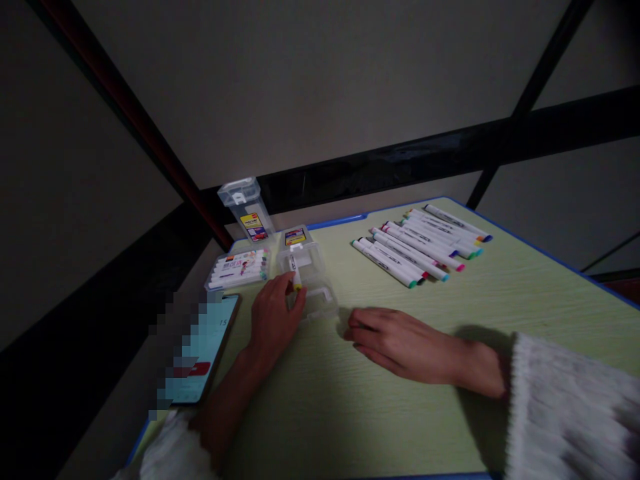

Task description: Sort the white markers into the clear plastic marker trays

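Observation:
Between the thumb and fingers of my left hand (pixel 277 310) is a white marker (pixel 295 270) with a yellow end. It is over a clear plastic case (pixel 320 303) that lies with its lid open on the table. Just right of that case, my right hand (pixel 383 339) hovers low with its fingers curled together; whether anything is inside them is hidden. Several white markers (pixel 400 243) with coloured ends lie side by side farther back on the right.
A closed flat case of markers (pixel 240 269) lies at the left, with an upright clear box (pixel 250 210) behind it. A lit phone (pixel 213 350) lies near the left edge of the pale green table (pixel 320 413). A wall (pixel 325 87) stands behind the table.

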The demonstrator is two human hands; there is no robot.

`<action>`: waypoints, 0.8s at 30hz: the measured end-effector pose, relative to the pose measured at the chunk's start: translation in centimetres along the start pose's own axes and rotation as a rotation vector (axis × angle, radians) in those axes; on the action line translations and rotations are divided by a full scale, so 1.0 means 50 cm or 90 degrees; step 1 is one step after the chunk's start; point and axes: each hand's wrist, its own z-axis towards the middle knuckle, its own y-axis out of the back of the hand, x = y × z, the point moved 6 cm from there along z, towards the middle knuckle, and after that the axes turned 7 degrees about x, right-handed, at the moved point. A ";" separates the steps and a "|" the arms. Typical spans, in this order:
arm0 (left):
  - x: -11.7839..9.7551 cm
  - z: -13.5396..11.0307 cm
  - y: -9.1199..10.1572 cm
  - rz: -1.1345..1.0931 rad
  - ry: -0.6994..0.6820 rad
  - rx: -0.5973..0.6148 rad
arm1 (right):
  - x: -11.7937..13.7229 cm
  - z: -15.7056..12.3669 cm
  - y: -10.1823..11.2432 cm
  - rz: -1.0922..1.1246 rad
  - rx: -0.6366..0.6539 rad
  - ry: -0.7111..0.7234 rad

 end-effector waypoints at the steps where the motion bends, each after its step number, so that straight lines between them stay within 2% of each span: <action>1: 0.000 0.000 0.000 -0.003 -0.003 -0.001 | 0.000 0.000 0.000 0.003 0.001 -0.001; 24: -0.002 0.001 -0.005 -0.012 -0.006 0.015 | 0.002 0.001 0.001 -0.013 -0.006 0.003</action>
